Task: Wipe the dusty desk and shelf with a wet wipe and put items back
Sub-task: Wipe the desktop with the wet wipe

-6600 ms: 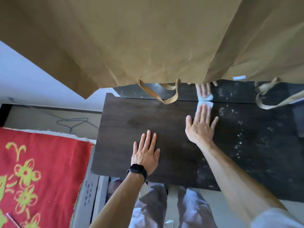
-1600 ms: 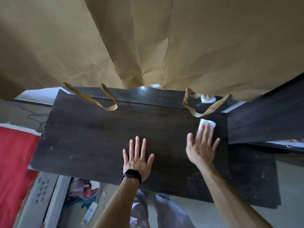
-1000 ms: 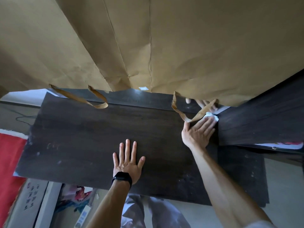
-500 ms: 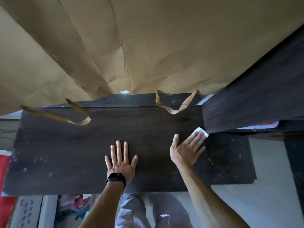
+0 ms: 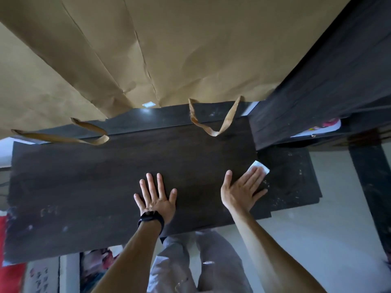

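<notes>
We lay our left hand (image 5: pixel 155 199) flat on the dark wooden desk (image 5: pixel 84 187), fingers straight and spread, gripping nothing, with a black band (image 5: pixel 151 219) round the wrist. Our right hand (image 5: pixel 241 191) lies just to the right of it, fingers straight and close together, pressing a white wet wipe (image 5: pixel 259 167) down onto the desk near its right end; the fingers do not curl round the wipe, and its far right corner sticks out beyond the fingertips. Right of the wipe, a lower dark surface (image 5: pixel 292 182) is scattered with pale specks of dust. At the far right a dark shelf panel (image 5: pixel 328 81) rises above it. Brown paper bags (image 5: pixel 169 49) fill the upper view over the far side of the desk, and two flat paper handles droop from them, one loop (image 5: pixel 213 121) beyond our right hand and one (image 5: pixel 63 136) at the far left; we cannot tell whether they touch the desk. Faint pale smudges mark the near left of the desk. Below the near edge we see our light trousers (image 5: pixel 190 261) and, at the near left corner, a strip of red cloth (image 5: pixel 10 278)
</notes>
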{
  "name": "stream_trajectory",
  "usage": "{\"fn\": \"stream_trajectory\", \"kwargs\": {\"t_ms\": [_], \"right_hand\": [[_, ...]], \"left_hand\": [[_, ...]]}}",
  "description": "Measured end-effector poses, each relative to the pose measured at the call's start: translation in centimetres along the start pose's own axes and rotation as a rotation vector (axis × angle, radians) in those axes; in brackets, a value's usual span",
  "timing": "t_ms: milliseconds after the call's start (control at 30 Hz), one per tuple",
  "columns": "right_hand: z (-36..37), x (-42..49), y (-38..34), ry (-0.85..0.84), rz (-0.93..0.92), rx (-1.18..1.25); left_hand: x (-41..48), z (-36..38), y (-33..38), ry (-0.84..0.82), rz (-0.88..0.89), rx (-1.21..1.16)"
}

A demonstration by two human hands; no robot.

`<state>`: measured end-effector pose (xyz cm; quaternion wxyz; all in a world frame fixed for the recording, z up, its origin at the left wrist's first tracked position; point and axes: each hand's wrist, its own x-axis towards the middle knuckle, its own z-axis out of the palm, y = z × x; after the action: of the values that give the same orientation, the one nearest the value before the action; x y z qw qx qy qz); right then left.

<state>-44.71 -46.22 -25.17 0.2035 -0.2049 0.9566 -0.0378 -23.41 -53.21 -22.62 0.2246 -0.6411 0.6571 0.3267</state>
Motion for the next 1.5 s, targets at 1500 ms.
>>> {"fn": "stream_trajectory", "kwargs": {"t_ms": [1500], "right_hand": [[2.1,-8.0,5.9,-0.107,-0.805,-0.179]], "left_hand": [[-7.1,6.9,-3.7,0.252,0.0,-0.041]]}}
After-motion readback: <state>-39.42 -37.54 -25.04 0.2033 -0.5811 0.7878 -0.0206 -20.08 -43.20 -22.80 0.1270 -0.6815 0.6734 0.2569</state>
